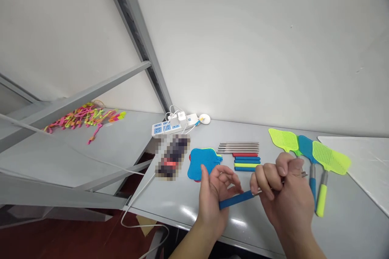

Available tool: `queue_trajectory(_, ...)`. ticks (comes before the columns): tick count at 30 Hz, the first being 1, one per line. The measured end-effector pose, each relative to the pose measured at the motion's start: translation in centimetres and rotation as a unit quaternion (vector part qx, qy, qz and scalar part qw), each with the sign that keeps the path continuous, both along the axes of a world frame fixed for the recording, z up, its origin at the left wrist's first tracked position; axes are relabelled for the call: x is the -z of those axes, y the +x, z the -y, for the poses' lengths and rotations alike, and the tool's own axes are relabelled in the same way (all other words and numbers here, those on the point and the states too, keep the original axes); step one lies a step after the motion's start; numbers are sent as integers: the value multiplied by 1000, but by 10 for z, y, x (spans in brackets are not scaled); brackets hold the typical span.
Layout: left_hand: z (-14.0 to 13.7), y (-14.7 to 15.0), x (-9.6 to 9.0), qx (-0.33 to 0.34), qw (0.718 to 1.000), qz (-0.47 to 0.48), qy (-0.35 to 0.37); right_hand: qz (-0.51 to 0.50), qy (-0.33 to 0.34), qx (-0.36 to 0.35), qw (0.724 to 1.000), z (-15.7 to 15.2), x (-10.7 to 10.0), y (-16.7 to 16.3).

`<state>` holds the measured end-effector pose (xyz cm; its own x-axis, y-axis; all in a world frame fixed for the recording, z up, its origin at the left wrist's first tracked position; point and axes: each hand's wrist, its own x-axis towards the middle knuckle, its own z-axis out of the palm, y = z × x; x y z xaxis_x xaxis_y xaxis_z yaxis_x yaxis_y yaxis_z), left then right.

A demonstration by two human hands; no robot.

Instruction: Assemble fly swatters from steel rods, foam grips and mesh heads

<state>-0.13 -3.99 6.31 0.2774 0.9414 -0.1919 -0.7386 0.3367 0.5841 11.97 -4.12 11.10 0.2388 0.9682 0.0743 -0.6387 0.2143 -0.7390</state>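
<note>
My right hand (287, 194) is closed around a thin metal rod whose tip shows past the fingers. A blue grip sleeve (236, 200) is on the rod's other end and points left. My left hand (214, 200) has its fingers apart and thumb raised, with the end of the blue sleeve against its palm side. Beyond it lies a stack of fly swatter heads (202, 162), blue on top, with green and red edges showing. Several bare metal rods (239, 147) lie side by side, and several red, blue and green grip sleeves (247, 165) lie below them.
On the right lie assembled fly swatters (322, 194), two with green heads and one blue. A white power strip (166, 127) with chargers stands at the wall, near a pixelated item (173, 158). Colourful small pieces (86, 117) lie left, behind a metal frame (142, 48). A white cable (130, 214) hangs over the edge.
</note>
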Motion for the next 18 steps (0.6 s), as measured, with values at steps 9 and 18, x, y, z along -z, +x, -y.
queue_trajectory(9,5,3,-31,-1,998,-2,-60,39,16,-35,999,0,-11,-9)
queue_trajectory(18,11,-12,-27,4,979,-203,19,106,-28,-121,987,-5,2,-24)
